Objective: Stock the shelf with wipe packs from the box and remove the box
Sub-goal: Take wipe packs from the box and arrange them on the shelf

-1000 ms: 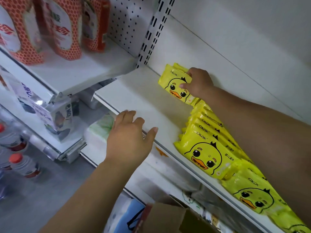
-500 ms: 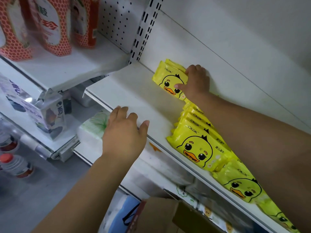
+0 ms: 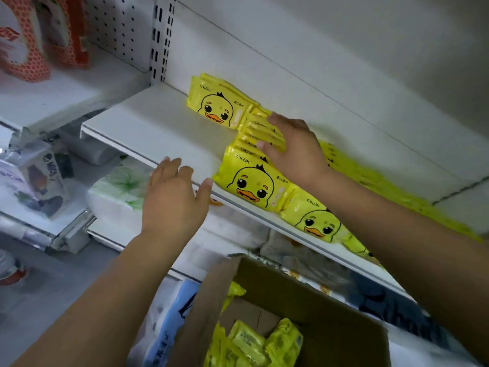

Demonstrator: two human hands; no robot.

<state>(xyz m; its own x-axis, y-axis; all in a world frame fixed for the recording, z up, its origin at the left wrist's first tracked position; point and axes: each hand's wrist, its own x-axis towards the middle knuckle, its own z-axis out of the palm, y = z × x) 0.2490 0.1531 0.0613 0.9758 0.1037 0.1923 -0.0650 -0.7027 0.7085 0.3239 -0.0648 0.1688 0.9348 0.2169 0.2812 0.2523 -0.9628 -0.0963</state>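
While red pouches (image 3: 26, 49) stand at far left, the left hand (image 3: 172, 200) rests on the front edge of the shelf (image 3: 158, 128), fingers straight, thumb spread, holding nothing. Yellow wipe packs (image 3: 254, 184) stand in rows on that shelf. The right hand (image 3: 296, 152) lies on their tops, fingers extended, gripping none. Below it, the open box (image 3: 330, 300) holds loose packs (image 3: 251, 343).

Yellow wipe packs (image 3: 254, 181) (duck face print) stand on edge, overlapping in rows along white shelf (image 3: 164, 133); rear pack (image 3: 217, 107) faces out near back wall; brown cardboard box (image 3: 330, 308) below shelf, flaps open; loose packs (image 3: 254, 343) jumbled inside.
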